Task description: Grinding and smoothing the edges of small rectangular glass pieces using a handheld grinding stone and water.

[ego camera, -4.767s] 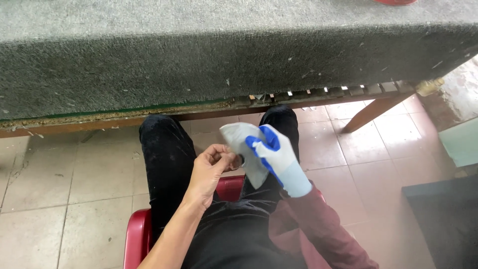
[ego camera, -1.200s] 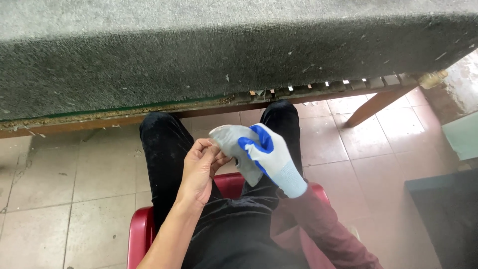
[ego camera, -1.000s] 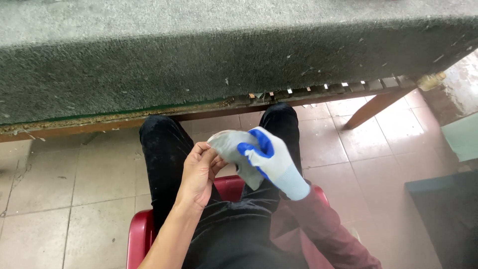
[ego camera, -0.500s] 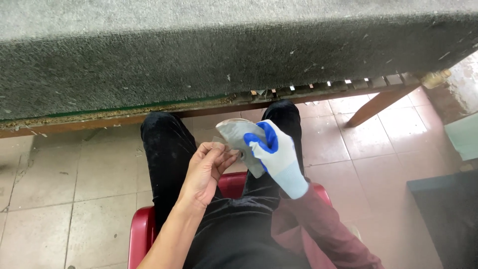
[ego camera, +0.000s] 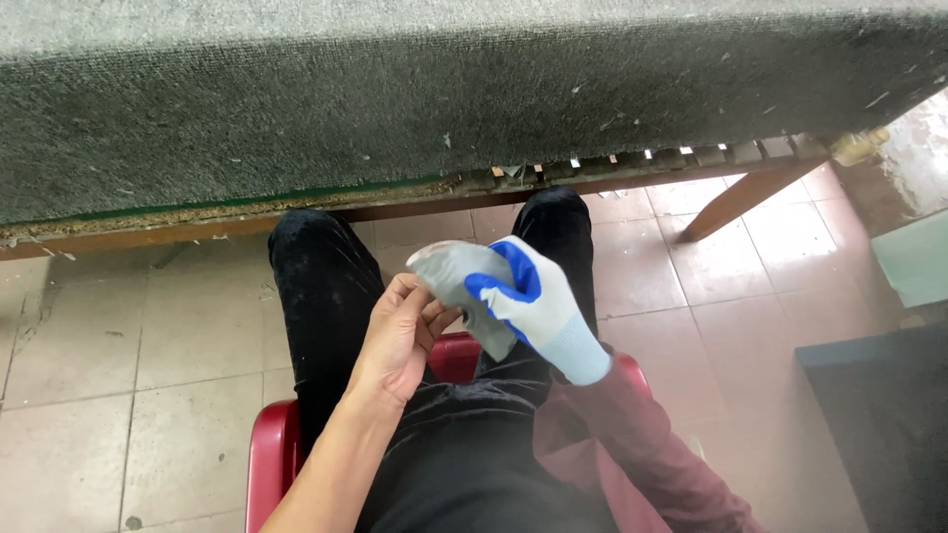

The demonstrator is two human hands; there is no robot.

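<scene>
Head view: I'm looking down at my lap, seated on a red stool. My right hand, in a blue-and-white glove, is clenched around a grey glove held above my knees. My bare left hand pinches that glove's edge. A grey-carpeted table sits just ahead.

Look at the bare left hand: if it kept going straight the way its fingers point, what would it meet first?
The left hand points up and right at the grey glove held by the gloved right hand. Its fingers appear to touch that glove already, so it comes first; depth is hard to judge.
</scene>
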